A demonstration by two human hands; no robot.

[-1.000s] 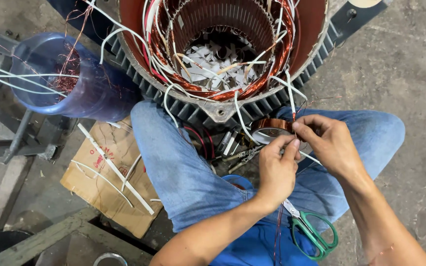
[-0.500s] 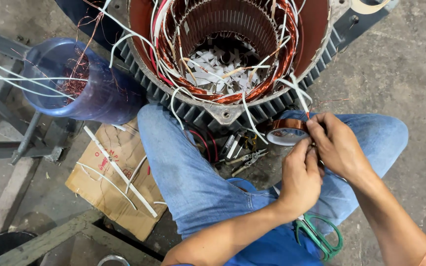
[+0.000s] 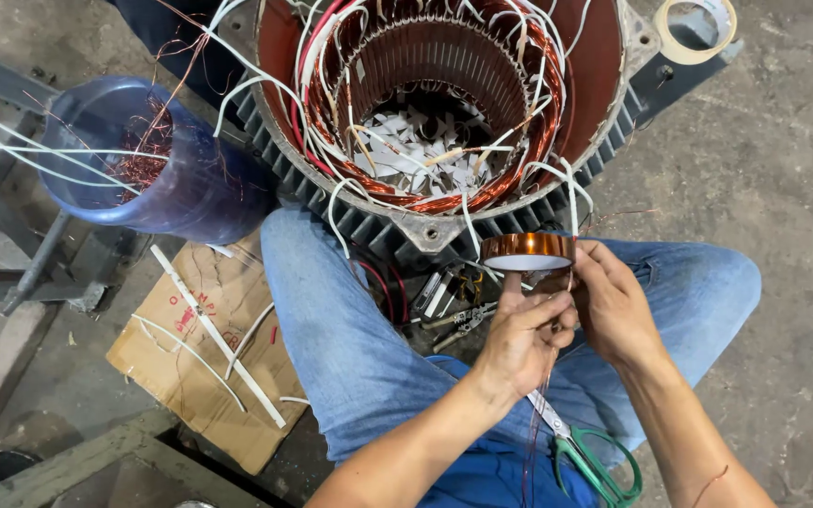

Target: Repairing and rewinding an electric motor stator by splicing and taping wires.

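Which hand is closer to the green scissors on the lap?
Left. The left hand sits just above the green scissors, whose blade tips point up toward its wrist. The right hand is farther up and to the right, beside the amber tape roll.
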